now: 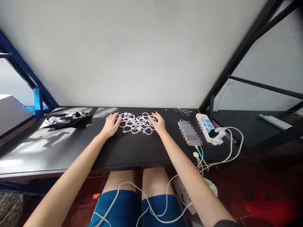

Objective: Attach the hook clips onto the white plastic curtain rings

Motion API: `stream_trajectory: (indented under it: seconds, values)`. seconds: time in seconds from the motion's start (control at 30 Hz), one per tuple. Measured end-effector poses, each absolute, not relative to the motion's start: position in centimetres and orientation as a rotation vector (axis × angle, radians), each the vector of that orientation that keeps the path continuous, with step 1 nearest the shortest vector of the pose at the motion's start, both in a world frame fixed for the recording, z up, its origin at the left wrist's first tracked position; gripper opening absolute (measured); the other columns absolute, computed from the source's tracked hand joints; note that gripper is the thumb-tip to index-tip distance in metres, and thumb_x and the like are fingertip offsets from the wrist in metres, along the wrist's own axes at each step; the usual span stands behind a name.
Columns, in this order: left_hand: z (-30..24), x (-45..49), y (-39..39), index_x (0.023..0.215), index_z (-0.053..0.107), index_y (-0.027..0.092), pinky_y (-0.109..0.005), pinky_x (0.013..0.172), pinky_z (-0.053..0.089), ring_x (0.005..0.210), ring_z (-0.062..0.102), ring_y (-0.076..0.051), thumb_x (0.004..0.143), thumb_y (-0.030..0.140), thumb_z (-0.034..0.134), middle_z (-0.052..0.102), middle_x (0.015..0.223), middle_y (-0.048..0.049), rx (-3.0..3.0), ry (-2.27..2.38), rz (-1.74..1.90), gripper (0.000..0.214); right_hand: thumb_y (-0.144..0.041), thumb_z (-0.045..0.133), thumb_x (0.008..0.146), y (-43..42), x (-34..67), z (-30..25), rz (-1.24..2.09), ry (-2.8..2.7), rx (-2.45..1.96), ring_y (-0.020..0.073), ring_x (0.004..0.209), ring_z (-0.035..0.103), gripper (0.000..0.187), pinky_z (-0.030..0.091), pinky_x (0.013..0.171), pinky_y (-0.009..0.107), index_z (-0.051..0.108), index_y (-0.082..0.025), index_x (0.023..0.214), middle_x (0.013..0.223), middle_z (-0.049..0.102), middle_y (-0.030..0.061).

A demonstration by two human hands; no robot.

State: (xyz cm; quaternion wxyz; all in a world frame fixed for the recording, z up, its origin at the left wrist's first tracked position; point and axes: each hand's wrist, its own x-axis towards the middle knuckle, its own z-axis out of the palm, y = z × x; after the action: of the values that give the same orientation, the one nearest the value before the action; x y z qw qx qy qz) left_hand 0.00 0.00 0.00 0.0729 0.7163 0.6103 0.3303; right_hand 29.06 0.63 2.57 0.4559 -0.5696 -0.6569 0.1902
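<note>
A loose pile of white rings (135,129) lies on the black table (132,149), several of them overlapping. My left hand (111,125) rests at the pile's left edge, fingers stretched out and touching or close to the outer rings. On the opposite side, my right hand (158,123) lies with spread fingers over the rightmost rings. Neither hand appears to grip a ring. Parts of the outer rings are hidden under the fingers.
A crumpled black plastic bag (67,120) lies at the left. To the right are eyeglasses (184,112), a blurred-out phone (190,133) on a cable, and a white power strip (208,128). A white cable (146,198) crosses my lap. A pale wall (132,56) rises behind the table.
</note>
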Motion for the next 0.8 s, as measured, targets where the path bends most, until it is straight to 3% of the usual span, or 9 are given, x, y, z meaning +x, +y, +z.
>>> stream_trajectory:
  seconds: [0.17,0.4,0.8]
  values:
    - [-0.26,0.16,-0.03,0.137,0.043,0.012,-0.048,0.116,0.021,0.140,0.027,-0.030,0.093,0.058,0.023,0.045,0.144,-0.0149,2.217,1.796,0.997,0.067,-0.055,0.060,0.082,0.69,28.65,2.21,0.437,-1.747,-1.435,0.0285,0.138,0.035,0.051,0.030,0.113,0.046,0.065,-0.024,0.123,0.149,0.041,0.0111]
    - [0.10,0.11,-0.17,0.138,0.041,0.010,-0.047,0.115,0.021,0.141,0.026,-0.031,0.093,0.060,0.021,0.043,0.145,-0.0160,2.168,1.823,0.980,0.071,-0.061,0.052,0.085,0.24,28.90,2.45,0.505,-1.832,-1.464,0.0318,0.143,0.026,0.057,0.027,0.113,0.049,0.062,-0.024,0.127,0.155,0.027,0.0113]
    - [0.38,0.17,-0.35,0.139,0.041,0.010,-0.046,0.115,0.021,0.141,0.024,-0.031,0.092,0.061,0.022,0.042,0.146,-0.0157,2.122,1.837,0.938,0.072,-0.062,0.050,0.086,-0.06,28.76,2.31,0.487,-1.941,-1.439,0.0332,0.140,0.030,0.056,0.027,0.112,0.052,0.063,-0.024,0.126,0.153,0.033,0.0115]
